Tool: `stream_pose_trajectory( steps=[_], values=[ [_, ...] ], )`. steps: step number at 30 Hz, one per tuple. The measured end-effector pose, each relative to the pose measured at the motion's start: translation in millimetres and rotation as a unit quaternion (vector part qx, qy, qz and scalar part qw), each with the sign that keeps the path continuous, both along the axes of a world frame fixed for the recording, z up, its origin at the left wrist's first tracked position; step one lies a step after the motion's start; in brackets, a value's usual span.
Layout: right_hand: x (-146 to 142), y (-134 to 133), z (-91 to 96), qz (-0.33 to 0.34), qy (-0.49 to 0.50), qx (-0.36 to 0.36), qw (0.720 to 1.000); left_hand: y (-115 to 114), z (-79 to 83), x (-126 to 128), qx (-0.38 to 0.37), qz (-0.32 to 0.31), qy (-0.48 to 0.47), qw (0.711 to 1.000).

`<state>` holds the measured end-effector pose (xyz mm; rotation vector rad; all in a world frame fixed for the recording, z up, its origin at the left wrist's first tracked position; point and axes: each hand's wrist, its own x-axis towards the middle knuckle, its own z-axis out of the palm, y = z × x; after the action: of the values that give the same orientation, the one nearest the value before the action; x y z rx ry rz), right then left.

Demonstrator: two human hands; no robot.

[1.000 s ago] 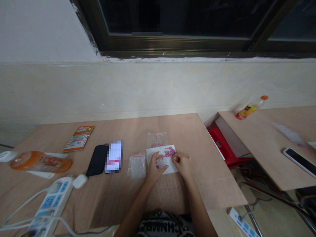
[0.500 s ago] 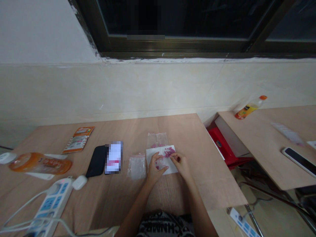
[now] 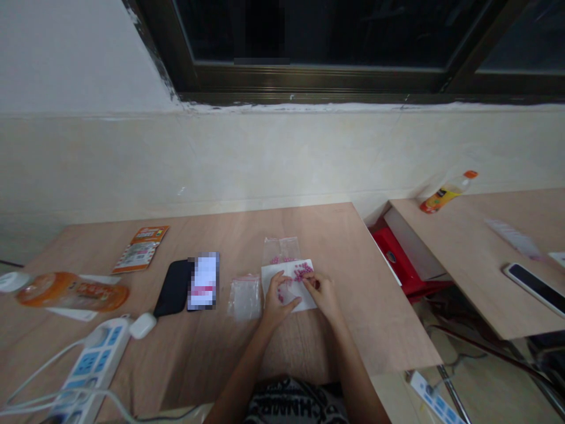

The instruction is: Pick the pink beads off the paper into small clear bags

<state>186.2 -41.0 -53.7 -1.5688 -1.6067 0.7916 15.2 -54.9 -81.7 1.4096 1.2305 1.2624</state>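
Observation:
A white paper card (image 3: 289, 291) lies flat on the wooden table (image 3: 344, 335), with a loose cluster of small pink beads (image 3: 302, 271) on its upper right part. My left hand (image 3: 278, 300) rests on the card with its fingers apart, holding nothing I can see. My right hand (image 3: 323, 296) sits at the card's right side, fingertips drawn together beside the beads. Whether those fingers pinch a bead is too small to tell. Just behind the card is a transparent plastic bag (image 3: 281, 250) with pink beads inside. A second transparent bag (image 3: 245, 298) lies to the left.
On the table's left stand an orange plastic bottle (image 3: 73, 291), a black phone (image 3: 174, 288), a snack packet (image 3: 140, 250), a white earbud case (image 3: 142, 325) and a blue-and-white power strip (image 3: 92, 368). A red stool (image 3: 397, 262) stands beyond the right edge.
My right fingertips have moved slightly left and closer to the beads, and my left fingers have shifted a little on the card. The bead cluster looks looser.

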Motion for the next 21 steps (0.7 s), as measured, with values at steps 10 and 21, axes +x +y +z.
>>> stream_pose_trajectory(
  steps=[10, 21],
  values=[
    [14, 5, 1.0, -0.082, -0.184, -0.020, 0.979, 6, -12.7, -5, -0.058, 0.058, -0.119, 0.989],
    [13, 6, -2.7, -0.077, -0.182, -0.025, 0.980, 7, -19.3, -2, -0.067, 0.076, -0.200, 0.975]
  ],
)
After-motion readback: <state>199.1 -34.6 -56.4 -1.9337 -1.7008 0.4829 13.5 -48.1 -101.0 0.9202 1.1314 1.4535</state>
